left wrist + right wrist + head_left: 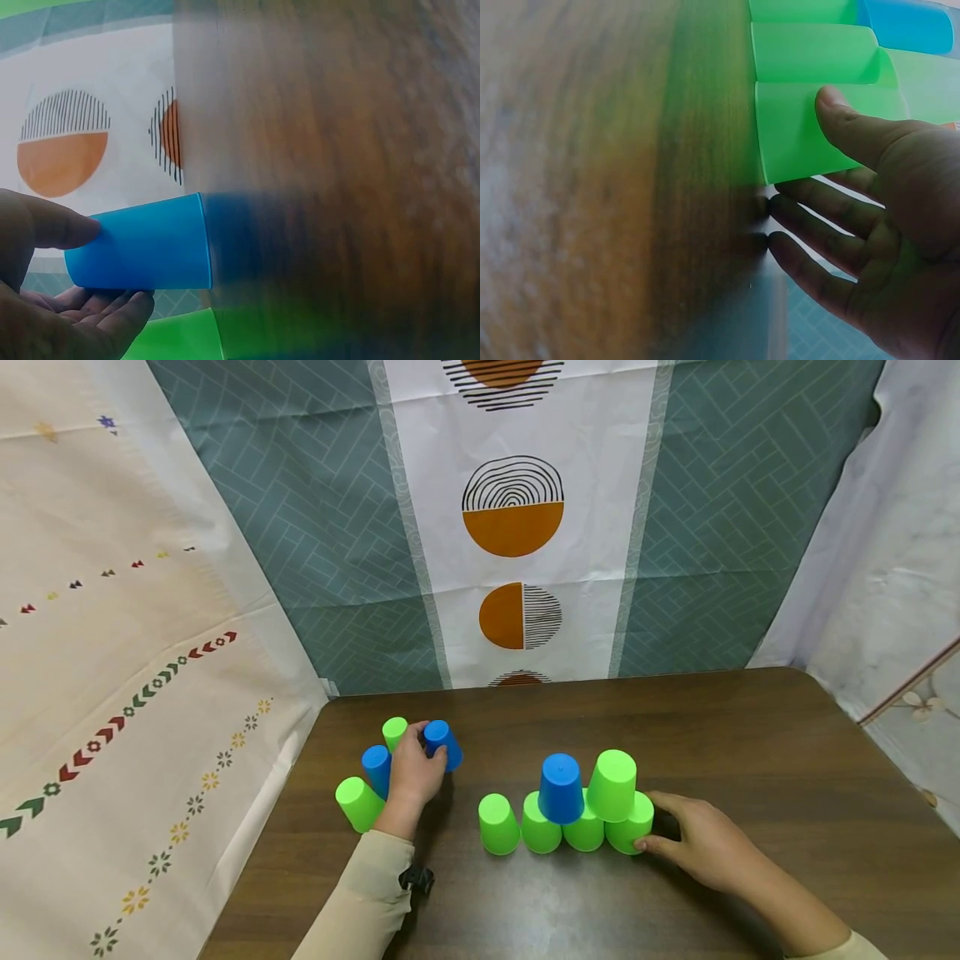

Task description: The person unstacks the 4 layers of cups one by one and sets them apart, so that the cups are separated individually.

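My left hand [417, 768] grips an upside-down blue cup [444, 745] at the back left of the table. In the left wrist view, its thumb lies on one side of the blue cup [142, 244] and its fingers on the other. Several upside-down green cups form a row; a second blue cup [561, 789] and a green cup [612, 785] stand on top of it. My right hand [705, 843] holds the row's rightmost green cup [633, 831], thumb in front. In the right wrist view, the index finger is partly hidden behind this green cup [802, 135].
Near my left hand stand a green cup [360, 804], another blue cup [377, 768] and a farther green cup [394, 732]. The wooden table [712, 727] ends at a patterned cloth [345, 568] behind. A pale cloth [150, 710] hangs at the left.
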Tool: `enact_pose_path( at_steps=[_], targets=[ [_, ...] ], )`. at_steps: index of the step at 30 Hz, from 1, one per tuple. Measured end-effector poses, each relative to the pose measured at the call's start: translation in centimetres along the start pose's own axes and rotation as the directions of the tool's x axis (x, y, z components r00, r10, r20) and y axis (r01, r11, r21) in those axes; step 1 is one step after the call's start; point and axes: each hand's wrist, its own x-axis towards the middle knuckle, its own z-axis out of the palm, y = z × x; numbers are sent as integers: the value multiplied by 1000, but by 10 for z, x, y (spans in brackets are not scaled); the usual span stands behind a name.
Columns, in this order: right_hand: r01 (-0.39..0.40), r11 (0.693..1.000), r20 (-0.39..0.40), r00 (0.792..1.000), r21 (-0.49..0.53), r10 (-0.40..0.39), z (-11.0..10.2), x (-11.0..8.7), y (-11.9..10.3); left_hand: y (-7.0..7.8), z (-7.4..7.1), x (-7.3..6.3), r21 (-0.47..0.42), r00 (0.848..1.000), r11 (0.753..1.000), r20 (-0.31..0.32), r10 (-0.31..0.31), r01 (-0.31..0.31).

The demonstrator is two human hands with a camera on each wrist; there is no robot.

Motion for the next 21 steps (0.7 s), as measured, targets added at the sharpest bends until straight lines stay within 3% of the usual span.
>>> enact_pose_path(
  at_steps=[13, 21],
  targets=[
    [10, 1000, -7, 1000, 3, -10, 0, 0, -2, 2, 0, -2, 13, 1000, 1000, -7, -1, 1],
    [8, 1000, -7, 1000, 2, -8, 0, 0, -2, 18, -8, -8, -78, 991, 990, -79, 109, -115]
  ],
)
